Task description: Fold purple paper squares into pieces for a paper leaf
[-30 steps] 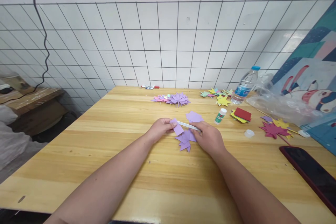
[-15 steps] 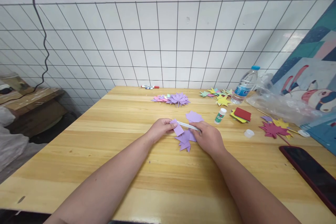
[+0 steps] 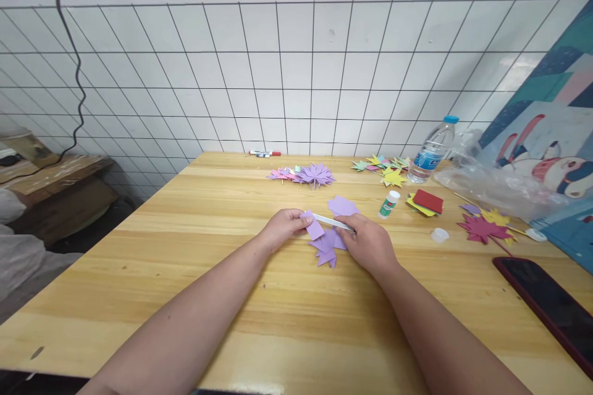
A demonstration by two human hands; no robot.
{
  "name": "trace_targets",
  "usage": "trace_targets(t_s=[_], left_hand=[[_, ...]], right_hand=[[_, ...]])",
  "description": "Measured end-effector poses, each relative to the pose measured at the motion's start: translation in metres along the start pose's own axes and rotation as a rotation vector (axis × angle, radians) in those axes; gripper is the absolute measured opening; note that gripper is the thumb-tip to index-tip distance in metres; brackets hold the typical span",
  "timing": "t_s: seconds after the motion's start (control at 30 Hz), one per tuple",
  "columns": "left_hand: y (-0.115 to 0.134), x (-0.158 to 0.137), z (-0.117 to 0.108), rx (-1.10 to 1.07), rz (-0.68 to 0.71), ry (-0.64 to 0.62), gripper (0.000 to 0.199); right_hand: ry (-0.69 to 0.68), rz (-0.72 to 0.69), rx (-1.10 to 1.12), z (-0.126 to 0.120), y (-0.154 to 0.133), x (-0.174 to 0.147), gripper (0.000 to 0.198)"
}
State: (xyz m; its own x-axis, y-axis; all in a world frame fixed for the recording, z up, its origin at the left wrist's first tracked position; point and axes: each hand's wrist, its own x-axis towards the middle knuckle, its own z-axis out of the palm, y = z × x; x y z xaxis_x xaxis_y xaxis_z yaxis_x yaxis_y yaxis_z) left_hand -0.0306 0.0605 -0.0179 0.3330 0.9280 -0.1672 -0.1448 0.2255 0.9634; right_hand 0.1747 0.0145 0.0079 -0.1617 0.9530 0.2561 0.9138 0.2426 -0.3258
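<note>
My left hand (image 3: 286, 226) pinches a folded piece of purple paper (image 3: 315, 228) between thumb and fingers. In my right hand (image 3: 368, 239) is a slim white tool (image 3: 330, 220), its far end against the top of that paper; its exact kind cannot be made out. Purple paper scraps (image 3: 326, 254) with jagged edges lie on the table just below the two hands. Beyond my right hand rests another purple paper piece (image 3: 343, 205).
On the wooden table (image 3: 185, 216) are a glue stick (image 3: 388, 205), its cap (image 3: 440, 235), red and yellow paper (image 3: 427, 201), a purple paper leaf (image 3: 317, 174), a marker (image 3: 265, 153), a water bottle (image 3: 432, 151), a dark red paper leaf (image 3: 482, 228) and a phone (image 3: 546, 302).
</note>
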Motion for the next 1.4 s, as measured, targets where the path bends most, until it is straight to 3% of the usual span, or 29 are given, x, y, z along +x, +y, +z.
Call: trace_targets(t_s=[1.4], left_hand=[[-0.0009,0.0007,-0.0005,0.044,0.012,0.008,0.04]], right_hand=[[0.026,0.016,0.001,-0.0017,-0.0005,-0.0008,0.028]])
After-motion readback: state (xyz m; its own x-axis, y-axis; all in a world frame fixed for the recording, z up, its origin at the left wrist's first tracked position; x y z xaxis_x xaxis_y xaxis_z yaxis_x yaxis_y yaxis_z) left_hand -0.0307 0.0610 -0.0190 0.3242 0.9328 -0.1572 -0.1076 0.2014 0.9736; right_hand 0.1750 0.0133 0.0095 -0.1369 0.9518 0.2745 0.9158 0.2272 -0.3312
